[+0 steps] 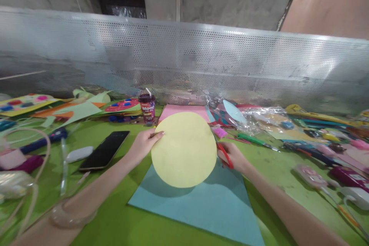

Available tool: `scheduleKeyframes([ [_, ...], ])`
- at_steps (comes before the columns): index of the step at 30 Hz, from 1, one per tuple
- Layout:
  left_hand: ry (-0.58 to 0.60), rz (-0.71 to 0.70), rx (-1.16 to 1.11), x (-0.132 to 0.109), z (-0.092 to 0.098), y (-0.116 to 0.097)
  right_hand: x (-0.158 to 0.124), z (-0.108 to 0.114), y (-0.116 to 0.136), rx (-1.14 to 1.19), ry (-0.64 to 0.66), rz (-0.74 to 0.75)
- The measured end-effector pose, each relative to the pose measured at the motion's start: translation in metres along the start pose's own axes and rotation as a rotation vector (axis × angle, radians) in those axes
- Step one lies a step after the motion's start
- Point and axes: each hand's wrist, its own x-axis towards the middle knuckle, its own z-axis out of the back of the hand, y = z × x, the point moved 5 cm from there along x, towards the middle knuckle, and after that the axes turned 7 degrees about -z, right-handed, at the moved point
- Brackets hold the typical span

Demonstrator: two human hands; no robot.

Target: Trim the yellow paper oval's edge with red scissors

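A round pale yellow paper (183, 150) is held up above the table, facing me. My left hand (147, 142) pinches its left edge between thumb and fingers. At the right edge, my right hand (233, 155) is closed around red-handled scissors (226, 155); their blades are mostly hidden by the paper's rim, so whether they touch it I cannot tell. Under the circle lies a blue sheet of paper (198, 211) on the green table (106, 215), with the circle's shadow across it. Behind the circle a pink sheet (184, 111) shows.
Left of my hands lie a black phone (105, 150) and a white oval item (80, 154). A purple drink cup (147, 108) with a straw stands at the back. A green-handled cutter (256, 141) and plastic-wrapped supplies (262, 119) are at right. A perforated metal panel (184, 57) borders the table.
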Motion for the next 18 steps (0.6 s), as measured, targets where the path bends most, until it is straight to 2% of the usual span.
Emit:
scheduleKeyframes([
  [9, -0.011, 0.008, 0.000, -0.0007, 0.0008, -0.0033, -0.0013, 0.0012, 0.0046, -0.026, -0.004, 0.026],
  [18, 0.038, 0.017, 0.002, -0.0004, -0.0004, -0.0014, -0.0028, 0.0015, 0.0069, -0.037, -0.035, 0.033],
])
